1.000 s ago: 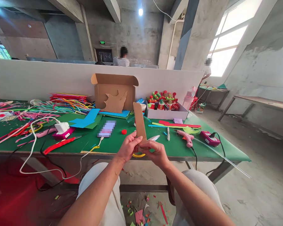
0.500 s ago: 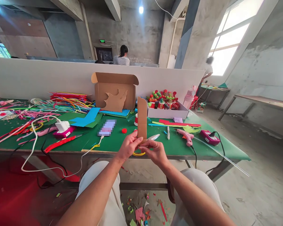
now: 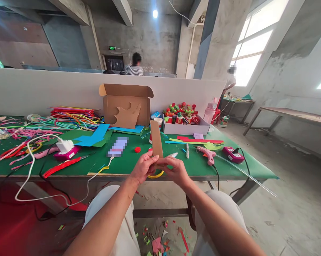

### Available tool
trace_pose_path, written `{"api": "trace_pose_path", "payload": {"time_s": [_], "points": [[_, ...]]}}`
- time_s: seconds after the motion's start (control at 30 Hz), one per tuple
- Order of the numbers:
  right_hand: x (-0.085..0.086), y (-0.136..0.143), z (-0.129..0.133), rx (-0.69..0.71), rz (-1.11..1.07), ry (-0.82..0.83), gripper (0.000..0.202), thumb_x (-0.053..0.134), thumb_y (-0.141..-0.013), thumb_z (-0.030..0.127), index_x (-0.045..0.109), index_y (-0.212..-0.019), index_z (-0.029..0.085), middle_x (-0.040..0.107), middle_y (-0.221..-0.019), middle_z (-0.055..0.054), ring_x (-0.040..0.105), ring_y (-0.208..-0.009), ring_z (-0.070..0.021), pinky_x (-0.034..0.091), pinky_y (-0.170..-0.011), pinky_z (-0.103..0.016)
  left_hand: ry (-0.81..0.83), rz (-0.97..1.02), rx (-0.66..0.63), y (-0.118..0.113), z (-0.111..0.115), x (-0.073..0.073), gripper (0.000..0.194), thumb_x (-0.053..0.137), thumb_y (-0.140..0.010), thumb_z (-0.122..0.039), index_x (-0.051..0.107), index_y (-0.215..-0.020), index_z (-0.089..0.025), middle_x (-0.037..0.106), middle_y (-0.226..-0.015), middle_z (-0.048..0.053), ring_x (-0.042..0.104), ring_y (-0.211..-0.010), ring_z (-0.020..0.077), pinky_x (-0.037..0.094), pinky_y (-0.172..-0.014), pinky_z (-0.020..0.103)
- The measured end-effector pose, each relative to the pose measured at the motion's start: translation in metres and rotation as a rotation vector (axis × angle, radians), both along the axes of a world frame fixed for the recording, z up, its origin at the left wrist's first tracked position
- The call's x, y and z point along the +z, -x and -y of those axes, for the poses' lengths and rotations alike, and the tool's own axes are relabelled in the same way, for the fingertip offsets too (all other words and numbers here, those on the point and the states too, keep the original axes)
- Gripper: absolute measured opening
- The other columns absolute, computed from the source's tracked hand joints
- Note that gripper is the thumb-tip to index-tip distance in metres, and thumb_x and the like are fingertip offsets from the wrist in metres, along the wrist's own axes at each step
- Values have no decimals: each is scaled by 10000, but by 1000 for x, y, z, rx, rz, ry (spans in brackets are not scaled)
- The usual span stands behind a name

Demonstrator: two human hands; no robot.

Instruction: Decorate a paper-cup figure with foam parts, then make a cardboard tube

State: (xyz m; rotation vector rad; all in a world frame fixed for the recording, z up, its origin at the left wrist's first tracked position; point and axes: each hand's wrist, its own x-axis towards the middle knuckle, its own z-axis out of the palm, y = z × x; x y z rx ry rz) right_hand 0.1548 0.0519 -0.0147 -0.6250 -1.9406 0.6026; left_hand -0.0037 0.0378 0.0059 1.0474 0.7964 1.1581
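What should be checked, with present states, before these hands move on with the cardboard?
1. Left hand pinching the flat brown cardboard strip: ok, at its lower end.
2. Right hand at the strip too: ok, at the same end.
3. Yellow-handled metal scissors well away from both hands: not ok, close by at the table's front edge.
4. Pink plastic glue gun set down: ok, lying on the green tabletop.
5. Glue gun hot: cannot tell.

Cardboard strip (image 3: pixel 156 139) now leans w/ top to L vs. upright just before; view swung slightly R.
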Motion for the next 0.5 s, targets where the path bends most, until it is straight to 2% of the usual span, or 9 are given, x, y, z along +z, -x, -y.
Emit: {"api": "trace_pose_path", "payload": {"time_s": [0.17,0.3,0.43,0.5], "points": [[-6,1,-3,-25,-2,-66,160,594,-905,313,738,-894,245,719,-797,-37,649,-702,-151,508,-667,-254,8,-20,5,1,-1,0,434,781,-625,-496,535,-777,-173,358,-485,-106,205,-380,16,162,-381,182],[-9,5,-3,-90,11,-56,225,562,-922,354,729,-828,236,707,-737,-38,621,-646,-146,480,-621,-247,0,-36,10,2,0,0,451,774,-625,-506,561,-832,-166,394,-516,-95,209,-388,19,152,-380,191],[-3,8,-1,-54,-16,47,241,597,-889,421,703,-776,236,707,-755,-35,638,-707,-164,498,-688,-273,-76,-81,43,3,0,0,473,758,-631,-550,569,-818,-158,420,-518,-83,246,-398,26,163,-382,190],[3,8,0,-13,-116,197,237,650,-834,474,681,-830,239,701,-795,-27,652,-736,-173,521,-721,-290,-133,-98,108,4,-2,-1,480,741,-644,-579,566,-801,-161,405,-498,-87,271,-404,34,185,-385,186]]}}
